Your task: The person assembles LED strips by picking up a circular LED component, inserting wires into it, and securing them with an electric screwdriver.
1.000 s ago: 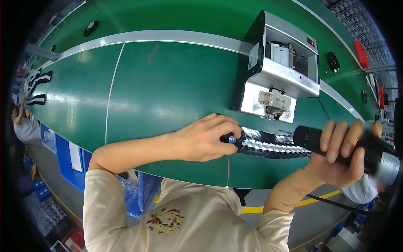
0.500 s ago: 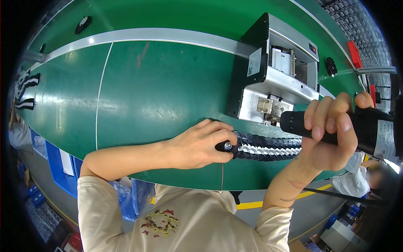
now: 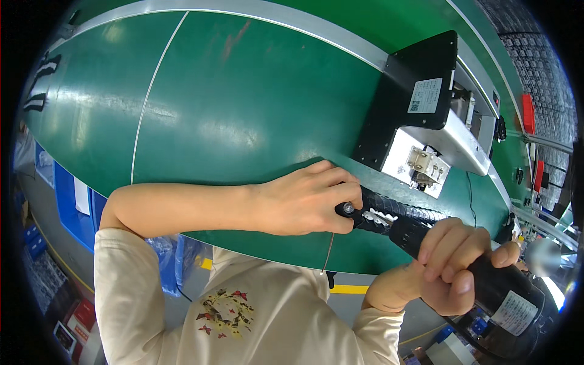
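A green workbench (image 3: pixel 243 121) fills most of the view, bounded by a metal rail (image 3: pixel 328 27) along its far side, its near edge curving past the worker's waist and beneath both forearms. A broad sweep of bare green surface spans from the left forearm to the boxy black-and-silver bench machine (image 3: pixel 420 91), which now sits farther right in the picture as the view has turned. A narrower green band runs between the machine and a ribbed black-and-silver strip (image 3: pixel 395 204) lying near the bench's front. The black electric screwdriver (image 3: pixel 493 280) has dropped from the machine's metal front, where its nose was half a second ago, to the strip; whether its bit touches is hard to tell. The right hand (image 3: pixel 453 255) keeps its fingers wrapped around the tool's barrel, the wrist over the near edge. The left hand (image 3: pixel 310 198), as before, lies palm down with thumb and fingers clamped on the strip's black end, just beside the screwdriver's nose. Between those fingertips shows a small round metal stud (image 3: pixel 348 207).
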Available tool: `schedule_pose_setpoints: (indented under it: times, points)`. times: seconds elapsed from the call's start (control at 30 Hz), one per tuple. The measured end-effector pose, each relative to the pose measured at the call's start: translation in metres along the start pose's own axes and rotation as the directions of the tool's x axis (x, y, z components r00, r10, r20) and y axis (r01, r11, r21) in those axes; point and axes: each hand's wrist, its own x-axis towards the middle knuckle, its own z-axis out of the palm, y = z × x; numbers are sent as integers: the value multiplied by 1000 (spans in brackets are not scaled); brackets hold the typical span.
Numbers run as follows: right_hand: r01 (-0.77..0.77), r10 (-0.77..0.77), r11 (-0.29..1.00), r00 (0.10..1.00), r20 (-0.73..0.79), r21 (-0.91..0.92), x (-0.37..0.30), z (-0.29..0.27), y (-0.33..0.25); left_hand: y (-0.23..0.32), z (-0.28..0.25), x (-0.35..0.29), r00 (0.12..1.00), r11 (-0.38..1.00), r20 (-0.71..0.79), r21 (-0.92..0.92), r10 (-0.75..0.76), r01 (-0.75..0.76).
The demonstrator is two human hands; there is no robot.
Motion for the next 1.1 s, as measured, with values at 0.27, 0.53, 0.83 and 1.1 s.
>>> schedule_pose_setpoints:
  times: [0.27,0.53,0.83,1.1]
  points:
    - [-42,44,999,996,-79,28,-4,10,16,-1,1,-2,1000,1000,1,3,5,-5]
    - [-137,140,990,984,110,-33,1,3,15,-2,6,-3,1000,1000,-22,-14,-1,1]
    - [-5,30,994,969,247,-105,0,7,29,0,3,-5,1000,1000,15,-11,-21,21]
    - [154,-154,988,979,-131,-6,27,-15,-4,-2,3,-3,998,997,49,70,25,-28]
